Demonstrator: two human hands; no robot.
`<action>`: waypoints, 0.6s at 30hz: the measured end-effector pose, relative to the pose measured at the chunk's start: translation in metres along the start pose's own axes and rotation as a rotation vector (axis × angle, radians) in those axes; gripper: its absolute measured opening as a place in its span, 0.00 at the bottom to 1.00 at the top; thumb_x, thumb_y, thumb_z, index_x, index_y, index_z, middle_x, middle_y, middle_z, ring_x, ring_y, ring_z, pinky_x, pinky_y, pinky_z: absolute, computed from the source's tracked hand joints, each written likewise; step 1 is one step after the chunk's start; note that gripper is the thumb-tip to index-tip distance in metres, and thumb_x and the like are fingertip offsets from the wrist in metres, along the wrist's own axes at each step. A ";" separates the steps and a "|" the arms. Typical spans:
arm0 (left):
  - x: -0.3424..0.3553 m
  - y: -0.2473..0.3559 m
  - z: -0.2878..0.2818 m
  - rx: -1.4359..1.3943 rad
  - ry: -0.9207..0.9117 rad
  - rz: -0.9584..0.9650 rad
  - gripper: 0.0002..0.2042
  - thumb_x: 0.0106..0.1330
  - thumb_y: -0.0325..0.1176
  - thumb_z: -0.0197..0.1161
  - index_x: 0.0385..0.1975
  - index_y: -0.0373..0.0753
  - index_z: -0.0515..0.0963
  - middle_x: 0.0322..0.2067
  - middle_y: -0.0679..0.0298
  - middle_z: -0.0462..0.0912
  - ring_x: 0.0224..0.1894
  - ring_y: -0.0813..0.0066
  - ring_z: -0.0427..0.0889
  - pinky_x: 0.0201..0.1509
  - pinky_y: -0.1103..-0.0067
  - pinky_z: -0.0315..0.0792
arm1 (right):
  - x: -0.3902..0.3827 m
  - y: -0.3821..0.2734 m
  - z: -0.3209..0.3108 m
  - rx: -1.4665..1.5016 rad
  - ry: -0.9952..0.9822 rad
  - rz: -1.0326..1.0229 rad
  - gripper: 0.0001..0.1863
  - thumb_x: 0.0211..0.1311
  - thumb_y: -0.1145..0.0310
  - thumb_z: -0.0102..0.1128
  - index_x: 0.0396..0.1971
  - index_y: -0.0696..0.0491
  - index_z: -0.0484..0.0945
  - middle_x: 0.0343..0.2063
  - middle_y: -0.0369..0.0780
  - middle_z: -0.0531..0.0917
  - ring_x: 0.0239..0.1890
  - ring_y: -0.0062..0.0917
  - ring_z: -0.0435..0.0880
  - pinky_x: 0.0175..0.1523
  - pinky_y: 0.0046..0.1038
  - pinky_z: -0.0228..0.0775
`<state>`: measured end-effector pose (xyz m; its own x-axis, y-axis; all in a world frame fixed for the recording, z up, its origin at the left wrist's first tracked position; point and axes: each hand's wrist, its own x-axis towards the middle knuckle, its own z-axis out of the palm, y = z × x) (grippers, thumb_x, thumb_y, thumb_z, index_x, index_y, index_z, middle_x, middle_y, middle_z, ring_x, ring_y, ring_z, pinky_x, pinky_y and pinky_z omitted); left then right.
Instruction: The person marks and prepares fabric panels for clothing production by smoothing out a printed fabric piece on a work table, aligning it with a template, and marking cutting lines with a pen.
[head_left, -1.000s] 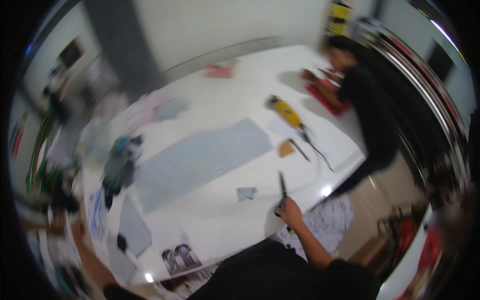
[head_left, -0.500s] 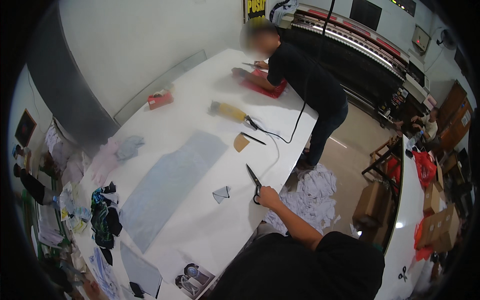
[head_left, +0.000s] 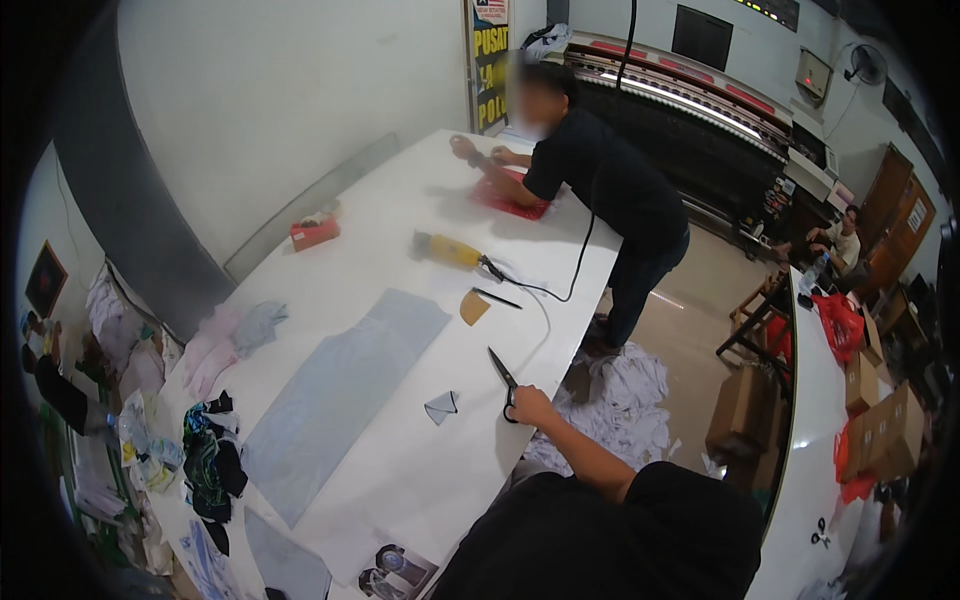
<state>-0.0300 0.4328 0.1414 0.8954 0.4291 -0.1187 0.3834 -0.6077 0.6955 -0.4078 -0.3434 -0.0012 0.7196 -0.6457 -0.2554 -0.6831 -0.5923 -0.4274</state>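
My right hand [head_left: 532, 406] is closed round the black handles of a pair of scissors [head_left: 501, 368] at the near right edge of the white table [head_left: 400, 470]. The blades lie together and point away to the upper left. Left of them is a small folded scrap of grey fabric [head_left: 440, 408]. Beyond that spreads a long, flat piece of pale blue-grey fabric [head_left: 345, 400]. A tan curved piece [head_left: 473, 309] and a thin black stick-like tool [head_left: 497, 299] lie past the scissors' tips. My left hand is out of the picture.
A yellow corded power tool [head_left: 452, 251] lies farther up the table, its cable running off the right edge. A co-worker [head_left: 620, 180] leans over red material [head_left: 512, 196] at the far end. Fabric heaps [head_left: 210, 450] line the left edge; white scraps [head_left: 625, 400] cover the floor.
The view has shifted slightly. The co-worker's hands have moved over the red material, and the blade-like tool seen there earlier no longer shows. My right hand keeps its grip on the scissors.
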 end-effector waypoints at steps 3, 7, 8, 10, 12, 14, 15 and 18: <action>0.003 0.002 0.003 0.008 -0.017 -0.006 0.05 0.60 0.30 0.56 0.25 0.39 0.77 0.18 0.65 0.70 0.19 0.75 0.70 0.20 0.76 0.64 | -0.001 -0.001 -0.002 -0.010 0.009 -0.005 0.17 0.48 0.61 0.65 0.31 0.61 0.82 0.35 0.53 0.85 0.42 0.47 0.85 0.49 0.43 0.78; 0.005 0.002 0.011 0.011 -0.038 -0.013 0.05 0.60 0.30 0.56 0.25 0.39 0.77 0.18 0.65 0.71 0.19 0.74 0.70 0.21 0.75 0.64 | -0.001 0.001 -0.004 -0.010 -0.021 0.008 0.18 0.49 0.60 0.66 0.31 0.61 0.82 0.35 0.53 0.85 0.42 0.47 0.84 0.49 0.43 0.78; 0.007 0.003 0.011 0.016 -0.045 -0.015 0.05 0.60 0.30 0.56 0.25 0.39 0.78 0.18 0.64 0.71 0.20 0.74 0.71 0.21 0.75 0.65 | -0.003 -0.001 -0.004 -0.005 -0.022 0.006 0.18 0.49 0.60 0.66 0.30 0.61 0.82 0.35 0.52 0.85 0.43 0.47 0.84 0.49 0.43 0.78; 0.009 0.002 0.013 0.020 -0.061 -0.014 0.05 0.60 0.30 0.56 0.25 0.39 0.78 0.19 0.64 0.71 0.20 0.74 0.71 0.21 0.75 0.65 | -0.004 -0.002 -0.008 -0.008 -0.048 -0.001 0.18 0.49 0.59 0.65 0.30 0.61 0.81 0.35 0.52 0.85 0.42 0.47 0.84 0.49 0.44 0.78; 0.009 0.002 0.015 0.025 -0.076 -0.011 0.05 0.60 0.30 0.56 0.25 0.39 0.78 0.19 0.64 0.71 0.20 0.74 0.71 0.22 0.75 0.65 | -0.006 -0.004 -0.011 -0.001 -0.046 -0.010 0.18 0.49 0.58 0.65 0.30 0.61 0.81 0.35 0.52 0.85 0.42 0.47 0.84 0.49 0.44 0.78; 0.011 0.005 0.021 0.025 -0.106 -0.005 0.06 0.60 0.30 0.56 0.25 0.39 0.79 0.19 0.64 0.71 0.21 0.73 0.72 0.22 0.75 0.66 | -0.007 -0.006 -0.012 0.002 -0.020 -0.020 0.19 0.50 0.57 0.65 0.30 0.61 0.81 0.35 0.52 0.85 0.42 0.47 0.84 0.49 0.43 0.78; 0.012 0.008 0.031 0.024 -0.139 0.003 0.06 0.60 0.30 0.56 0.26 0.39 0.79 0.19 0.64 0.71 0.21 0.73 0.72 0.22 0.75 0.66 | -0.007 -0.003 -0.013 -0.003 -0.031 -0.021 0.19 0.50 0.57 0.65 0.30 0.61 0.81 0.35 0.52 0.85 0.42 0.47 0.84 0.49 0.43 0.78; 0.009 0.027 0.070 -0.002 -0.362 0.132 0.06 0.60 0.30 0.56 0.26 0.39 0.79 0.19 0.64 0.71 0.22 0.73 0.72 0.23 0.75 0.66 | -0.003 -0.001 -0.015 -0.023 -0.059 -0.029 0.20 0.49 0.56 0.64 0.30 0.62 0.81 0.34 0.53 0.85 0.41 0.48 0.85 0.48 0.43 0.78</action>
<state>0.0046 0.3739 0.1093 0.9591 0.0830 -0.2707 0.2594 -0.6406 0.7227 -0.4114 -0.3481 0.0127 0.7447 -0.5991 -0.2943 -0.6642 -0.6217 -0.4151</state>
